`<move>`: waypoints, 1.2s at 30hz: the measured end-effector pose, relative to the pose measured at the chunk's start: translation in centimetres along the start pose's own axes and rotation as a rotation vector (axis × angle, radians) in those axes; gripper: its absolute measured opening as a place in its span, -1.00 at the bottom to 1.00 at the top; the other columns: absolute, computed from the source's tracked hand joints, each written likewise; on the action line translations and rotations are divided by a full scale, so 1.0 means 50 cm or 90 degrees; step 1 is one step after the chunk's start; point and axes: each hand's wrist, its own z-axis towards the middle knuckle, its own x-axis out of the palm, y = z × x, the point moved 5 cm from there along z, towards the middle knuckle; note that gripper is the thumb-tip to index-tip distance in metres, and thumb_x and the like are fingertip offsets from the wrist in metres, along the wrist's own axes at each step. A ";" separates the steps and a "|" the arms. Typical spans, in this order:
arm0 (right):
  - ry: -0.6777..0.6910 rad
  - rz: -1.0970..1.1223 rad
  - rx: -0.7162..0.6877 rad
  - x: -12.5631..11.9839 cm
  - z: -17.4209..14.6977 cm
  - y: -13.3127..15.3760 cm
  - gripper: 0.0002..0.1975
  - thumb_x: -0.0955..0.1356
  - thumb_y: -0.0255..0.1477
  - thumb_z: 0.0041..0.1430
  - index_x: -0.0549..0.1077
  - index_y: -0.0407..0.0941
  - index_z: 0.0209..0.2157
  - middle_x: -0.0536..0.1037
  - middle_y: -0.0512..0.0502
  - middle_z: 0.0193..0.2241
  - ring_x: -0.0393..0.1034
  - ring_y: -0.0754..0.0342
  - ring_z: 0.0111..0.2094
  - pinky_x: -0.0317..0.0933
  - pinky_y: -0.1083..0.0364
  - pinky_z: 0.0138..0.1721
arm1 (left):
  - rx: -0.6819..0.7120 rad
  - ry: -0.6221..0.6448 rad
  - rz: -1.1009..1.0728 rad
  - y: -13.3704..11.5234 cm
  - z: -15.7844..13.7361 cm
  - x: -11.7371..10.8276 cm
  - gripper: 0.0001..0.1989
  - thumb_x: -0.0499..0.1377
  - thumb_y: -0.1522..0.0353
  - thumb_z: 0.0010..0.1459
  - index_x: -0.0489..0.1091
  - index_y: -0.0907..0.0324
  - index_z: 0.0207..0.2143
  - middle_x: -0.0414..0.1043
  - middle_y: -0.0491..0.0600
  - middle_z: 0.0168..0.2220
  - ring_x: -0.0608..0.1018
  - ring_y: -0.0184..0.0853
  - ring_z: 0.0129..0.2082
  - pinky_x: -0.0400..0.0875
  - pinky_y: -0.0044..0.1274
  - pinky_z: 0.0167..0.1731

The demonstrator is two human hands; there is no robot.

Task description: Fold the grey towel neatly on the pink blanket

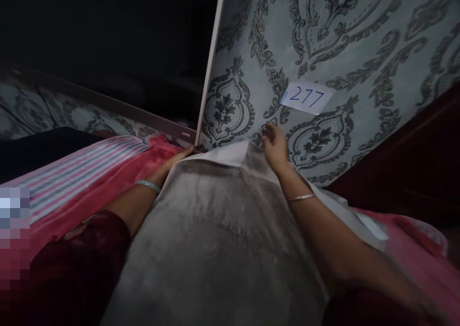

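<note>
A grey, mottled cloth (pixel 223 230) with a pale folded flap (pixel 230 153) at its far end lies spread out between my forearms. My left hand (pixel 181 156) rests along its far left corner, fingers stretched toward the frame of the dark screen; the thumb is hidden. At the far right corner is my right hand (pixel 276 148), its fingers lightly bent and apart, near the patterned wall. I see nothing held between those fingers. Whatever lies under the cloth is hidden.
A large dark screen (pixel 118 43) stands at the left, against patterned wallpaper (pixel 230 96). A paper marked 277 (pixel 305 97) is on the wall. Pink and striped bedding (pixel 97 165) lies left, more pink fabric (pixel 420 263) right. A dark red panel (pixel 402 172) slants at right.
</note>
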 end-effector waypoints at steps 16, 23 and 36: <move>0.490 -0.238 -0.064 0.128 -0.334 -0.026 -0.42 0.15 -0.23 0.44 0.10 -0.05 0.41 -0.02 -0.18 0.44 -0.21 -0.11 0.44 -0.24 -0.25 0.37 | 0.572 0.076 0.616 -0.195 -0.128 0.158 -0.45 0.12 0.27 0.28 0.21 0.05 0.31 0.28 0.15 0.25 0.33 -0.06 0.20 0.21 -0.20 0.16; 0.486 -0.232 -0.057 0.111 -0.331 -0.022 -0.43 0.18 -0.22 0.43 0.14 -0.07 0.39 0.06 -0.17 0.42 -0.15 -0.12 0.42 -0.20 -0.24 0.36 | 0.509 0.113 0.667 -0.170 -0.113 0.168 -0.58 0.09 0.28 0.29 0.40 0.09 0.17 0.32 0.13 0.24 0.36 -0.05 0.19 0.27 -0.18 0.15; 0.138 -0.532 0.527 -0.235 -0.250 -0.340 -0.59 0.20 -0.36 0.32 0.51 -0.21 0.06 0.51 -0.39 0.03 0.39 -0.23 0.10 0.27 -0.14 0.08 | 0.390 0.148 0.718 -0.153 -0.073 0.152 -0.45 -0.15 0.18 0.30 0.46 0.14 0.13 0.41 0.18 0.09 0.43 0.00 0.07 0.30 -0.19 0.09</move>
